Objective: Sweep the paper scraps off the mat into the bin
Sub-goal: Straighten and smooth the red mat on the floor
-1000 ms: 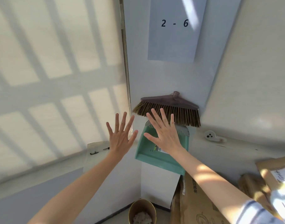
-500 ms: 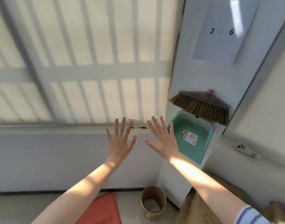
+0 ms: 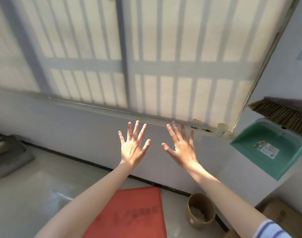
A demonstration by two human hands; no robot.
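Head view. Both hands raised in front of the wall below the window, backs to the camera, holding nothing. Left hand: fingers straight and spread wide. Right hand: same, fingers splayed, thumb out toward the left hand. The hands are side by side, apart, touching nothing. Bare forearms run up from the bottom edge; striped sleeve at the right arm, bottom right.

Red mat flat on the floor, bottom centre, under and between the forearms, far edge near the dark skirting, faint print on it. Gold bin upright on the floor just right of the mat's far right corner, by the wall corner. Pale paper scraps lie inside the bin.

Right wall: green dustpan hangs there with a label on it, broom head just above it, bristles overlapping its top edge. Cardboard box bottom right. Grey object at the floor's left edge, blurred. Window blind is sunlit, barred with shadows.
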